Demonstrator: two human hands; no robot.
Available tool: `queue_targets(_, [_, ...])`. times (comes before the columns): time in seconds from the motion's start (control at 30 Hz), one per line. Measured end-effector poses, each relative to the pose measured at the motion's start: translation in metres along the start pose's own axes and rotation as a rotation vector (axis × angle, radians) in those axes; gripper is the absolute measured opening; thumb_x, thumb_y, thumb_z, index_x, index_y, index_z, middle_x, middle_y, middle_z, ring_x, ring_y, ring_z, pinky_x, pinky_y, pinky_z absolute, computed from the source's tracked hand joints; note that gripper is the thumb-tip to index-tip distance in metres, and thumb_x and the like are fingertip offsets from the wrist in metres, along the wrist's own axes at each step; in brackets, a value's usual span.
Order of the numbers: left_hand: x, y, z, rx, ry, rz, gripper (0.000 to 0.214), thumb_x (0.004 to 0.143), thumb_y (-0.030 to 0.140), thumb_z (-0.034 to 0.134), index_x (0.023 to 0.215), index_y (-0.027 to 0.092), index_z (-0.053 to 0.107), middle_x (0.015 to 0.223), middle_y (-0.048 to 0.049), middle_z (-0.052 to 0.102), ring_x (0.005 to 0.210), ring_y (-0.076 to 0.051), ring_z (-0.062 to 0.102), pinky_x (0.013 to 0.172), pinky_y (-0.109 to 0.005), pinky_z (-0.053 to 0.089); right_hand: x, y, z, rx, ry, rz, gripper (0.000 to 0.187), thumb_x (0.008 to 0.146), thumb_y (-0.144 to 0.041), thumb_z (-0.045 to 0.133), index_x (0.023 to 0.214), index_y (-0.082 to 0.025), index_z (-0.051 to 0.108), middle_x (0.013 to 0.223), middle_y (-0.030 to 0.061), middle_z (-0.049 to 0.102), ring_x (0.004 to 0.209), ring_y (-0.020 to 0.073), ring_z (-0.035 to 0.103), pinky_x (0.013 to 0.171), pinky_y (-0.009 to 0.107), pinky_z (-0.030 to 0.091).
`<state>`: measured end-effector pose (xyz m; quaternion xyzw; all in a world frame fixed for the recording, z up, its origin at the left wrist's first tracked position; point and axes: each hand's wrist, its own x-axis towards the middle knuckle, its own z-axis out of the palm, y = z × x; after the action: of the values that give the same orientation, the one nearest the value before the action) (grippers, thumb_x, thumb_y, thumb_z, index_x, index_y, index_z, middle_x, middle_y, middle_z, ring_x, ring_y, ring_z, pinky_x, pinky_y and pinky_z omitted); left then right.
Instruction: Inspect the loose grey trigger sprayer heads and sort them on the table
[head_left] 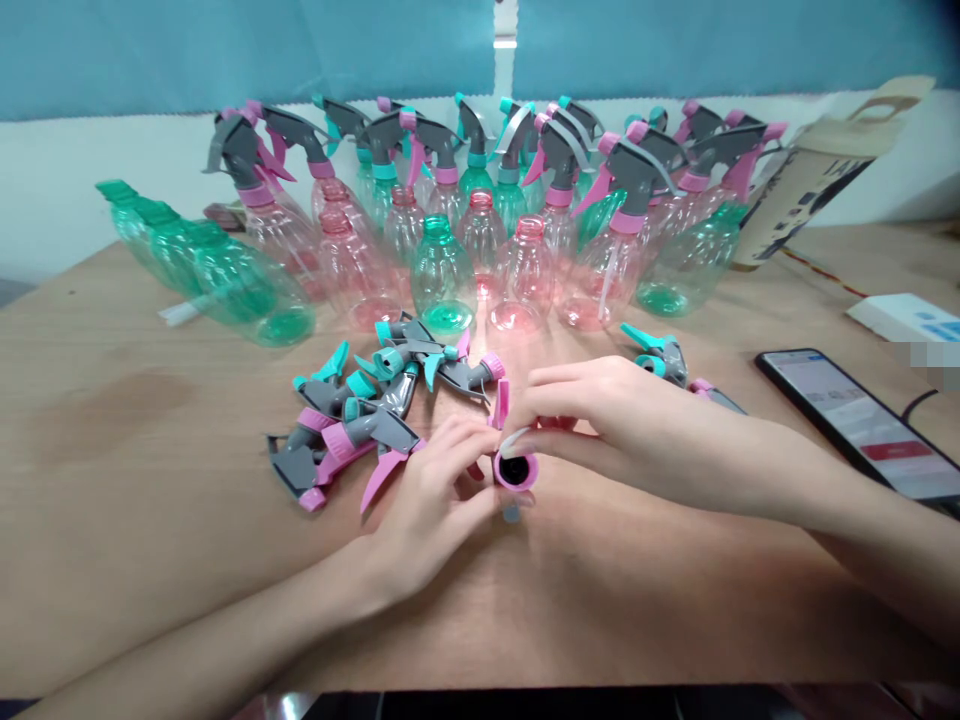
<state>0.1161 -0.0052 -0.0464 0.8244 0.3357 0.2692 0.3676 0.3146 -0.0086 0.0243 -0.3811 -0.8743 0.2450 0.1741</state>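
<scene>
Both my hands meet at the table's middle around one pink spray-trigger head (514, 468), its round collar facing the camera. My left hand (435, 500) pinches it from the left with curled fingers. My right hand (592, 415) grips it from above and the right, thumb pressed on the collar's rim. Just behind my hands lies a heap of loose trigger heads (375, 410), grey with pink or teal parts. Further back stand several clear pink bottles (517, 275) and green bottles (442, 275), some capped with triggers, some with bare necks.
Green bottles (217, 270) lie on their sides at the left. Two more loose trigger heads (660, 355) rest at the right. A phone (862, 420) with a lit screen and a white box (907, 318) lie at the right; a paper bag (817, 180) leans behind.
</scene>
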Motion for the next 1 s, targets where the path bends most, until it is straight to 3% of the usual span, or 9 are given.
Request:
queue_targets(0.17, [0.001,0.0,0.0,-0.05,0.003,0.004,0.009,0.086,0.012,0.057,0.085,0.02,0.061,0.093,0.0015,0.06,0.09,-0.015,0.051,0.075,-0.024,0.043,0.001,0.0,0.003,-0.017,-0.013,-0.013,0.018,0.089,-0.012,0.051,0.075,-0.016,0.06,0.072,-0.0046,0.062,0.063,0.0061,0.051,0.057,0.019,0.037])
queue_targets(0.5, [0.0,0.0,0.001,-0.03,-0.006,-0.011,0.005,0.087,0.019,0.061,0.091,0.021,0.063,0.094,0.0009,0.063,0.09,-0.015,0.053,0.076,-0.027,0.044,0.002,0.012,0.015,0.126,-0.029,0.204,0.01,0.079,-0.023,0.065,0.072,-0.019,0.058,0.063,-0.0071,0.06,0.056,0.007,0.052,0.048,0.018,0.034])
queue_targets(0.83, [-0.001,-0.001,0.001,-0.009,0.012,-0.014,0.022,0.087,0.023,0.061,0.109,0.022,0.062,0.101,-0.0026,0.064,0.093,-0.018,0.055,0.079,-0.03,0.046,0.004,0.014,0.006,0.097,-0.099,0.185,0.029,0.077,-0.043,0.067,0.07,-0.019,0.053,0.061,-0.0067,0.052,0.052,0.0072,0.043,0.044,0.019,0.03])
queue_targets(1.0, [-0.001,-0.001,0.0,-0.007,0.008,-0.012,0.015,0.087,0.019,0.059,0.101,0.022,0.062,0.101,-0.0012,0.063,0.094,-0.017,0.055,0.079,-0.029,0.046,0.005,0.012,0.001,0.093,-0.012,0.092,0.022,0.084,-0.036,0.061,0.074,-0.018,0.053,0.063,-0.0059,0.053,0.055,0.0067,0.045,0.047,0.019,0.031])
